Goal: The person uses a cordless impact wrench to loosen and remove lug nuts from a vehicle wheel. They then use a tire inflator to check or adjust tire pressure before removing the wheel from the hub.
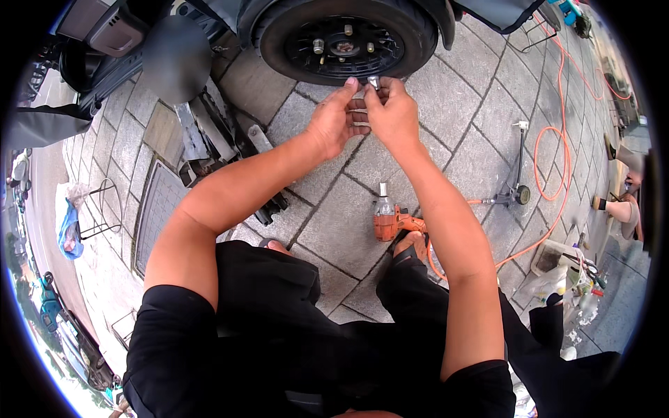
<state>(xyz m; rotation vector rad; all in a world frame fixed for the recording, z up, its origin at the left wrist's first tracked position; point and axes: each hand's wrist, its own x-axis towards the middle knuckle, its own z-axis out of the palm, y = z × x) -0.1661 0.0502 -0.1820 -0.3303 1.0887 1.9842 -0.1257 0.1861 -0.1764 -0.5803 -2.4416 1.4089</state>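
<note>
Just in front of the vehicle wheel (344, 70), my two hands meet. My right hand (394, 117) pinches a small silver wheel nut (374, 82) between thumb and fingers. Beside it, my left hand (336, 120) has its thumb raised and its fingers apart, with nothing visible in it. The wheel has a black rim, and a silver nut (318, 46) sits on it left of the hub. Other nuts or studs show around the hub, too small to tell apart. On the paving near my right foot lies an orange impact wrench (385, 226) with a socket on its nose.
An orange hose (562, 167) loops across the paving on the right, by a round gauge (522, 194) with a rod. A tray (547, 256) with tools stands at the right. Left of my hands are dark metal parts (221, 129) and a person with a blurred head (177, 59).
</note>
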